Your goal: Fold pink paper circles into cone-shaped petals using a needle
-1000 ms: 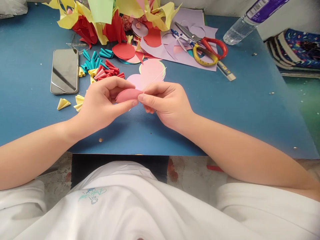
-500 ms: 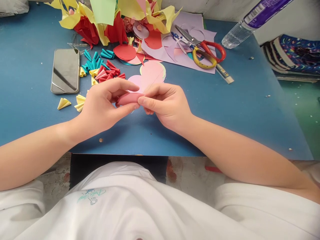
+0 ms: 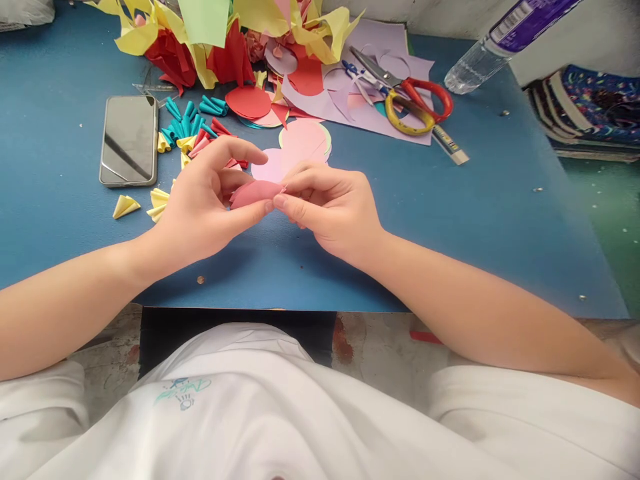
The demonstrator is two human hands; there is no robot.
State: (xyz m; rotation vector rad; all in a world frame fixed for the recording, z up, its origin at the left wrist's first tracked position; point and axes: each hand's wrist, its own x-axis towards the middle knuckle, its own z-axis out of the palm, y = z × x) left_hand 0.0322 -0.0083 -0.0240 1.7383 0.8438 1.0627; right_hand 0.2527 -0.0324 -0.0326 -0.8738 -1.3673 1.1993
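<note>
Both my hands meet over the blue table (image 3: 475,220) and pinch one curled pink paper piece (image 3: 250,193). My left hand (image 3: 205,203) wraps its thumb and fingers round the left part of the piece. My right hand (image 3: 330,207) nips the right tip between thumb and forefinger. Just behind the hands lie flat pink paper circles (image 3: 303,140). A heap of small rolled paper cones (image 3: 197,130) in teal, red and yellow lies behind my left hand.
A phone (image 3: 129,140) lies face up at the left. Scissors (image 3: 405,93) rest on lilac paper (image 3: 373,113) at the back, beside crumpled paper scraps (image 3: 200,40). A plastic bottle (image 3: 495,47) lies at the back right. Loose yellow cones (image 3: 126,205) sit left.
My left forefinger has lifted and stretched forward over the pink piece, and the piece is curled tighter between the hands. Both hands stay in the same place.
</note>
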